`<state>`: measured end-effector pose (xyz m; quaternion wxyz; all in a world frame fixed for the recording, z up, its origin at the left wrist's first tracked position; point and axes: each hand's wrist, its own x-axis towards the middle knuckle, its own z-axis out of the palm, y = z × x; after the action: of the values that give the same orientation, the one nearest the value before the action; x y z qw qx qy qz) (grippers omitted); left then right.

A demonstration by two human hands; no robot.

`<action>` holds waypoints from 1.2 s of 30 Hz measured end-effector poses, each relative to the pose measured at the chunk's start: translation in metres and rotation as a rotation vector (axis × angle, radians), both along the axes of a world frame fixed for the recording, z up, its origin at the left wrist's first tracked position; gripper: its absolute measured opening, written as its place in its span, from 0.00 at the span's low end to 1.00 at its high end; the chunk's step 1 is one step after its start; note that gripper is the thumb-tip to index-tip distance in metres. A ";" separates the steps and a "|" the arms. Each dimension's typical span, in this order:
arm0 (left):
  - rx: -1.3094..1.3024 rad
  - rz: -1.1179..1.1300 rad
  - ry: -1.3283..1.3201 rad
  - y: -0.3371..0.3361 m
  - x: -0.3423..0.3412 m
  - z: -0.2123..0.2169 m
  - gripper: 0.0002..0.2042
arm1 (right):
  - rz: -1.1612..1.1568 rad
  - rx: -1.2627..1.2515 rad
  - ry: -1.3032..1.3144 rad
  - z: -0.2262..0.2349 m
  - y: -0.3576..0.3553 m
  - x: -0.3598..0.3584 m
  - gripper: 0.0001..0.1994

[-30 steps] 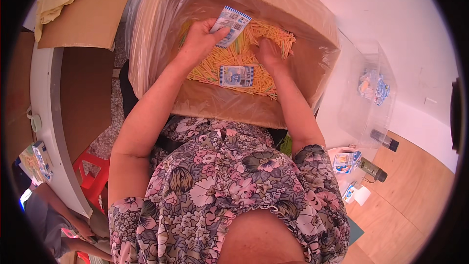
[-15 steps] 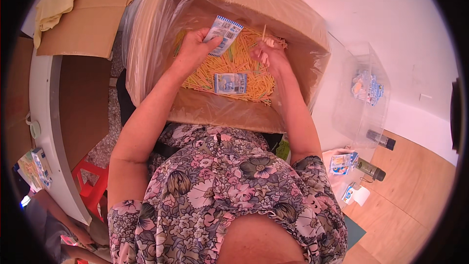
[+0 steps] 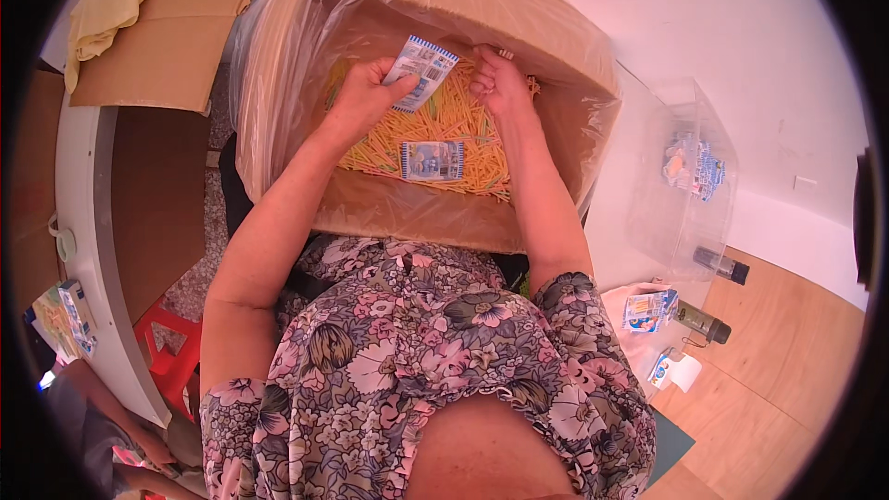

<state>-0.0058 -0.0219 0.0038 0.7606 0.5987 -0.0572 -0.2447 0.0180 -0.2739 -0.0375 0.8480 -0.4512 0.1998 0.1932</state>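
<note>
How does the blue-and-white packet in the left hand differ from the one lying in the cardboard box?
The held rectangular blue-and-white packet is tilted in the left hand; the lying rectangular blue-and-white packet rests on thin yellow-orange sticks. The thumb covers part of the held packet; nothing covers the lying packet. Both show blue-striped edging.
</note>
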 end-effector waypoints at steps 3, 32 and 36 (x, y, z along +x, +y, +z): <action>-0.013 -0.133 0.056 0.004 -0.002 0.003 0.09 | -0.115 -0.007 0.114 0.028 0.033 -0.017 0.10; -0.002 -0.163 -0.129 -0.018 -0.064 0.066 0.05 | -0.164 -0.489 -0.405 0.179 0.018 -0.139 0.12; 0.043 -0.212 -0.189 -0.018 -0.064 0.064 0.06 | -0.146 -0.479 -0.369 0.187 0.028 -0.140 0.10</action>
<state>-0.0702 -0.0402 0.0675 0.7087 0.6258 -0.1864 -0.2672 -0.1216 -0.2463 0.1493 0.7512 -0.6501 0.1143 -0.0060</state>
